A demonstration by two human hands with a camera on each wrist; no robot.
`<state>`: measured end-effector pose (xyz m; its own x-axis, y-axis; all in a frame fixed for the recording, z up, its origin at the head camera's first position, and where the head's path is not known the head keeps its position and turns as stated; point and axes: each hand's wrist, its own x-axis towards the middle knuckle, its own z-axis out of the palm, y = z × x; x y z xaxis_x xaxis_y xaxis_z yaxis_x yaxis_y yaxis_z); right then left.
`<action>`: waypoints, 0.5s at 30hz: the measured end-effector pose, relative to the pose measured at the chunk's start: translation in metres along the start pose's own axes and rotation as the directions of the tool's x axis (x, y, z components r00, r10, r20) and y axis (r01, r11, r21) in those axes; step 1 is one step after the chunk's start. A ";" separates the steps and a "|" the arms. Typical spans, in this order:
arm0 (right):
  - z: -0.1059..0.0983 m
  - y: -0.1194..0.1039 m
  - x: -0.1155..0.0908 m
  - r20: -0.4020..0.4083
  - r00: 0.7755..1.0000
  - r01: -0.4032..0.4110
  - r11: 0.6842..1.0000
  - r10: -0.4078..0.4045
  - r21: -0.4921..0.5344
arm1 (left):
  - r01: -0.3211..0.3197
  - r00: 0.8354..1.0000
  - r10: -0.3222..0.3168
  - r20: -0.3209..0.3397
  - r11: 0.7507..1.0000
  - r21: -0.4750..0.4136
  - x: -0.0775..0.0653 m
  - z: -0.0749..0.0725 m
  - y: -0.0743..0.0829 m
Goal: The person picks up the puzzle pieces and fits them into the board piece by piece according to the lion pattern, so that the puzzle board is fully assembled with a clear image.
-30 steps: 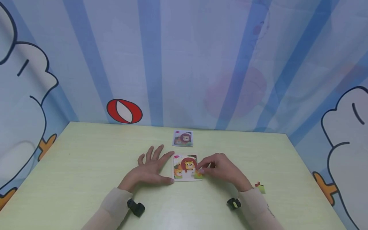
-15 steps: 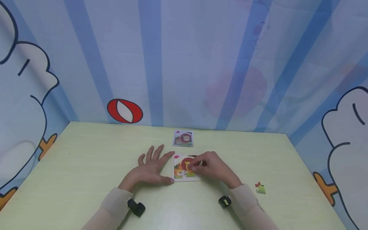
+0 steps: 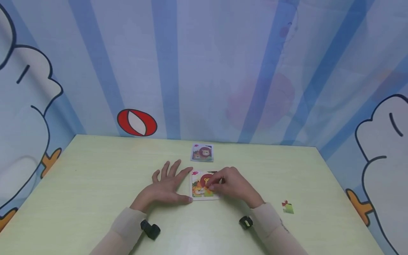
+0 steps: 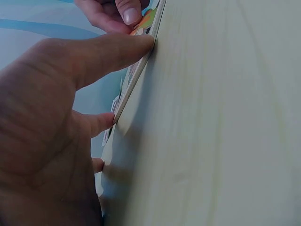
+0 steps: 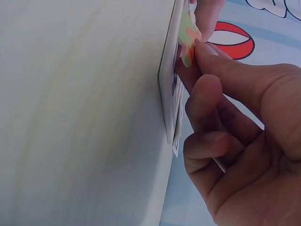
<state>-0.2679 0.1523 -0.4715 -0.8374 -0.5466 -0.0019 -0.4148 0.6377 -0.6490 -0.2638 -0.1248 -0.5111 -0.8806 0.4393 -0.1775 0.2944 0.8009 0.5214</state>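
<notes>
A square lion jigsaw puzzle in a white tray [image 3: 204,198] lies on the table between both hands. My left hand [image 3: 165,188] is spread flat at its left side, index fingertip at the far corner and thumb at the near corner. My right hand [image 3: 235,185] pinches a green-and-orange puzzle piece [image 5: 188,38] between thumb and index finger, over the lower right of the puzzle. In the right wrist view the piece tilts above the tray, its other fingers curled beneath. The hand hides the right side of the lion picture.
One loose green puzzle piece [image 3: 288,207] with a red shape lies on the table to the right. Behind the tray is a small card [image 3: 202,153] with the same lion picture. A patterned blue curtain [image 3: 204,71] hangs along the table's far edge.
My right hand has moved left with the puzzle piece, from the tray's right edge to over the lower middle of the picture. The left hand has stayed in place.
</notes>
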 end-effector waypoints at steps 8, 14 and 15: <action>0.003 -0.004 0.004 -0.007 1.000 -0.015 1.000 0.015 -0.023 | -0.002 1.000 0.002 0.001 1.000 -0.011 -0.001 -0.001 0.000; 0.007 -0.006 0.006 -0.022 0.999 -0.038 0.998 0.037 -0.043 | -0.002 1.000 0.002 0.005 1.000 -0.006 0.000 -0.001 0.000; 0.007 -0.007 0.006 -0.020 0.999 -0.042 0.998 0.041 -0.042 | 0.000 1.000 0.000 0.005 1.000 -0.006 0.000 -0.001 0.000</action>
<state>-0.2675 0.1407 -0.4728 -0.8606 -0.5091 -0.0131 -0.3943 0.6823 -0.6157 -0.2644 -0.1250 -0.5105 -0.8785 0.4418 -0.1817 0.2926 0.7983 0.5264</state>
